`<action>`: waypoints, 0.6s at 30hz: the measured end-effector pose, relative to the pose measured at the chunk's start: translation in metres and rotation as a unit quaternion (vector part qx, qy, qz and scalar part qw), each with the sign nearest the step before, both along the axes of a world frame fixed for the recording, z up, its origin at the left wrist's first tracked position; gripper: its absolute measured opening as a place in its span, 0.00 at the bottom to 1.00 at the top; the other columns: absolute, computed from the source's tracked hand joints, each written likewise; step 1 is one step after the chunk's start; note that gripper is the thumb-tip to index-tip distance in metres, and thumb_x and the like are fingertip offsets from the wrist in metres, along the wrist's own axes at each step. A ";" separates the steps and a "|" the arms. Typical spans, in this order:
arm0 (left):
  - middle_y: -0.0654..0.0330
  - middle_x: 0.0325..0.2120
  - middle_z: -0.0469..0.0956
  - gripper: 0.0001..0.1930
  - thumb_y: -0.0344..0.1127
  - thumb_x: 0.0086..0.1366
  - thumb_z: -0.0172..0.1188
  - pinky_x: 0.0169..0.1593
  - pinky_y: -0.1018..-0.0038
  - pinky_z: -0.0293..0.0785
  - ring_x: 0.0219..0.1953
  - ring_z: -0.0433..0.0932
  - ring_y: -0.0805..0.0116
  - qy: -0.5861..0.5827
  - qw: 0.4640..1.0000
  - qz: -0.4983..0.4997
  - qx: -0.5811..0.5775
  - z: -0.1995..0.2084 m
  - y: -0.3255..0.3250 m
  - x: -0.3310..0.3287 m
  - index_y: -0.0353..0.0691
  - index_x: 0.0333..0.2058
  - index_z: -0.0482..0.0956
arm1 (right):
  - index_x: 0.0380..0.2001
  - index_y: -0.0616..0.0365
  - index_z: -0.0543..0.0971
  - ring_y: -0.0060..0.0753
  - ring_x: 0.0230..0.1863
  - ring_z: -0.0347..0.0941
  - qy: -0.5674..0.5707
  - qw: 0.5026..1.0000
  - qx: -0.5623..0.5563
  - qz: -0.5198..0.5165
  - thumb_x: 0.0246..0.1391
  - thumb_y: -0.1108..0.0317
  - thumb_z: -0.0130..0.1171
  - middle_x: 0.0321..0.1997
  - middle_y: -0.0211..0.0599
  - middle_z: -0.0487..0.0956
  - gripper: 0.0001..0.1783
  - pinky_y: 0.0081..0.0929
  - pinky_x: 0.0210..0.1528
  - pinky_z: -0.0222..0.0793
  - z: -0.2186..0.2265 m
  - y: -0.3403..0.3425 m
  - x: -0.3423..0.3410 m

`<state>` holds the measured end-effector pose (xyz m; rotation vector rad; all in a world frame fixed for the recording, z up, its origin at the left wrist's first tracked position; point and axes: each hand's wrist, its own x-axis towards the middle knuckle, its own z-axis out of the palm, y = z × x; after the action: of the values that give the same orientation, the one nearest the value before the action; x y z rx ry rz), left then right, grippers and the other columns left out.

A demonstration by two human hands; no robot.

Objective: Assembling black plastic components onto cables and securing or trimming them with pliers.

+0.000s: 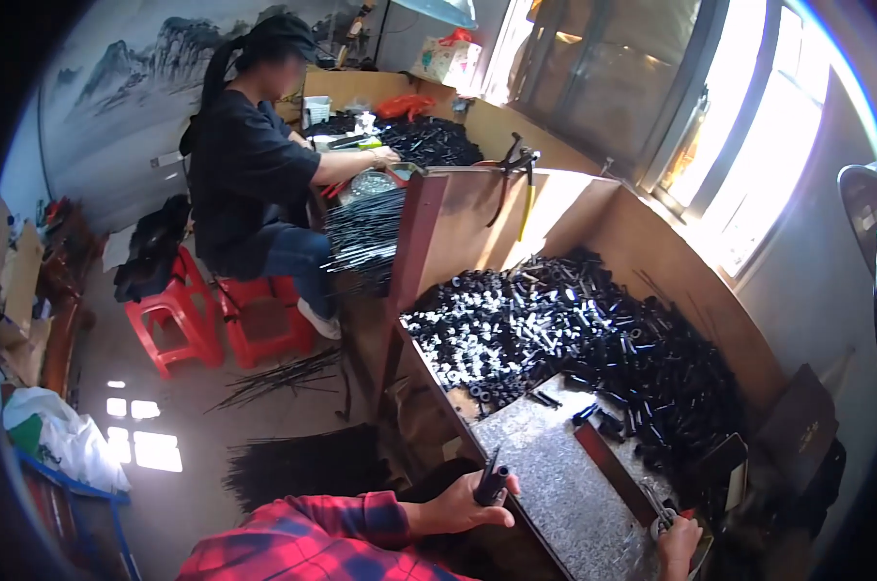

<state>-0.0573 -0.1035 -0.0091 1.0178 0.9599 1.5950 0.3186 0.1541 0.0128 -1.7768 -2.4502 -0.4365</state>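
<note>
My left hand (458, 507), in a red plaid sleeve, is closed around a short black tubular part (492, 486) beside the worktable's near edge. A thin dark point rises from beside the tube, and the thumb sticks out to the right. Toward the lower right, my right hand (680, 540) has its fingers curled in next to a metal tool with looped handles (660, 515); what it grips is too small to make out. Between the hands lies the speckled grey tabletop (555, 474), with a long dark reddish bar (615, 476) across it.
Black tubes and small fittings (574, 329) are heaped behind the tabletop, inside wooden side boards (690, 281). Pliers (528, 189) hang over the divider. A co-worker (255, 165) sits beyond, near red stools (177, 315). Black rods (308, 465) lie on the floor at left.
</note>
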 end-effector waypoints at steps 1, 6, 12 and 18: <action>0.71 0.18 0.67 0.23 0.37 0.49 0.72 0.27 0.83 0.59 0.21 0.64 0.84 0.010 0.999 0.018 0.024 -0.007 0.004 -0.001 0.39 0.41 0.70 | 0.27 0.55 0.81 0.53 0.37 0.70 0.000 1.000 0.005 -0.008 0.35 0.72 0.59 0.30 0.48 0.76 0.10 0.45 0.43 0.64 0.001 0.000 -0.004; 0.70 0.18 0.68 0.22 0.36 0.51 0.71 0.26 0.83 0.58 0.21 0.64 0.84 0.008 0.999 0.002 0.044 -0.008 0.009 -0.007 0.39 0.40 0.69 | 0.25 0.56 0.80 0.48 0.39 0.70 0.013 0.999 0.036 -0.008 0.35 0.68 0.60 0.29 0.47 0.76 0.09 0.41 0.45 0.63 0.004 0.010 -0.011; 0.75 0.20 0.64 0.19 0.34 0.52 0.70 0.28 0.85 0.58 0.23 0.62 0.86 -0.023 1.000 -0.006 0.002 -0.012 0.007 -0.004 0.41 0.40 0.72 | 0.25 0.57 0.80 0.51 0.40 0.70 0.035 0.999 -0.021 -0.012 0.36 0.68 0.59 0.30 0.48 0.76 0.09 0.42 0.46 0.63 0.020 -0.006 -0.015; 0.74 0.20 0.65 0.19 0.33 0.52 0.70 0.27 0.85 0.58 0.22 0.62 0.87 -0.032 0.999 -0.004 -0.015 -0.016 0.010 -0.002 0.40 0.40 0.71 | 0.27 0.57 0.76 0.52 0.39 0.69 0.087 0.996 0.030 0.022 0.40 0.67 0.61 0.28 0.49 0.74 0.09 0.45 0.44 0.63 0.012 -0.003 0.001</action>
<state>-0.0597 -0.0930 -0.0255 0.9430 0.9313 1.5926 0.3191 0.1507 0.0248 -1.6597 -2.3269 -0.3344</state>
